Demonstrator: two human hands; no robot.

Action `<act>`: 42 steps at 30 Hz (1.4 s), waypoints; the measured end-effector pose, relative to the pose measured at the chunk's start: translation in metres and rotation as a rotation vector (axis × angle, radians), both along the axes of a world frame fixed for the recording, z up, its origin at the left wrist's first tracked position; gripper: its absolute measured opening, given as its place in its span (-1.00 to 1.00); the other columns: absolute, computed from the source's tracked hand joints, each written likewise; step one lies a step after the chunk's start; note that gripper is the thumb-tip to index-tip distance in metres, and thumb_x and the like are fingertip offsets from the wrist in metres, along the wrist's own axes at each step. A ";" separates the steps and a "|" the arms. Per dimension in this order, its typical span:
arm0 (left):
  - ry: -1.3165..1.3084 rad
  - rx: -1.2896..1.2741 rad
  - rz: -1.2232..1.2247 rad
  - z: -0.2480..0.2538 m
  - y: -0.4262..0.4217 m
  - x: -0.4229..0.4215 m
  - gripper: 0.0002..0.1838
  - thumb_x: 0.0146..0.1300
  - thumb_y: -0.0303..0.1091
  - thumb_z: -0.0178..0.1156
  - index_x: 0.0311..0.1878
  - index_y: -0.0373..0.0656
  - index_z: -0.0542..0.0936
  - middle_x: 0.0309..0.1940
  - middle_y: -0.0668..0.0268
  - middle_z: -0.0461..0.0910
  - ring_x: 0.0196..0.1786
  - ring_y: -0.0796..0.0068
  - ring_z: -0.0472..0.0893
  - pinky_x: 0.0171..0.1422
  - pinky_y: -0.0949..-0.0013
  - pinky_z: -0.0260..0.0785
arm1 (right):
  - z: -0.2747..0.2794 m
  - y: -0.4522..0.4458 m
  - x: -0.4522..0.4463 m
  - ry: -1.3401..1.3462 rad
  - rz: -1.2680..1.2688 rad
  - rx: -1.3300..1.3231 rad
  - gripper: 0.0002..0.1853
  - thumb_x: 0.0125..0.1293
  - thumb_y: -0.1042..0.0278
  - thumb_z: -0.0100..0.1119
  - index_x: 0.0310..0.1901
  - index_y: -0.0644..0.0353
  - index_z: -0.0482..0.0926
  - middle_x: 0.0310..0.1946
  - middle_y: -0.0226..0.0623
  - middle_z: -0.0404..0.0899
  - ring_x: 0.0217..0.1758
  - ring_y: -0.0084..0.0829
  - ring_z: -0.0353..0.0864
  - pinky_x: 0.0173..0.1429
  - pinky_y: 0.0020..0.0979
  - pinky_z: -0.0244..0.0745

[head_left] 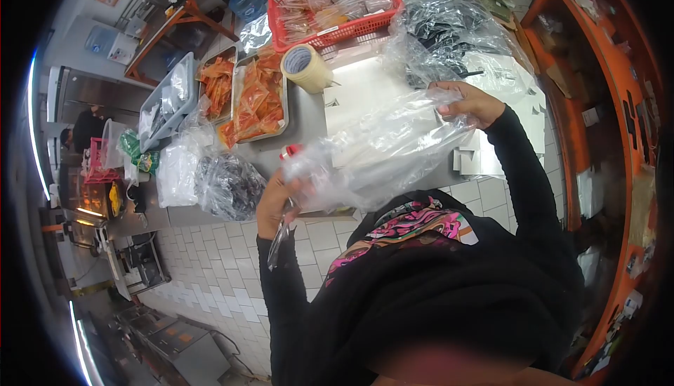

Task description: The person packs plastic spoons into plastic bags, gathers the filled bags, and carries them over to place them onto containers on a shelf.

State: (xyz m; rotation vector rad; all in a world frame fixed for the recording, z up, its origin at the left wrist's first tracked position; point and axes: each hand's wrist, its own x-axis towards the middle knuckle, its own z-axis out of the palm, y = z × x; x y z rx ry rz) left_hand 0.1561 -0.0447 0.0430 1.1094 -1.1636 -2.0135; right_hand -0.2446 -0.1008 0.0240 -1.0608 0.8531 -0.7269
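A clear plastic bag [393,154] is stretched between my two hands above the table. My left hand [274,203] grips its bunched end, with the fingers partly hidden by the plastic. A small red item [290,151] shows beside those fingers; its kind cannot be made out. A thin clear strip hangs below the left wrist. My right hand [474,105] pinches the bag's other end between thumb and fingers. Under the bag lie flat white sheets [358,77], apparently card. A stack of tape rolls [306,67] stands behind it.
Metal trays hold orange-red packets [258,98]. A red basket [337,35] of clear packets stands at the back. Bagged black items [449,28] lie at back right, another dark-filled bag [230,182] at left. An orange shelf [611,56] stands right. A grey-blue bin [168,105] sits left.
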 end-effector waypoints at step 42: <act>-1.730 -0.801 -0.514 -0.128 -0.070 -0.107 -0.42 0.21 -0.48 0.00 0.32 0.18 0.34 0.10 0.08 0.45 -0.01 0.16 0.58 -0.01 0.22 0.49 | -0.143 -0.047 0.045 1.241 1.016 -0.648 -0.42 0.14 -0.01 0.25 0.13 0.16 0.49 0.40 -0.01 0.03 0.14 0.01 0.48 0.19 -0.16 0.40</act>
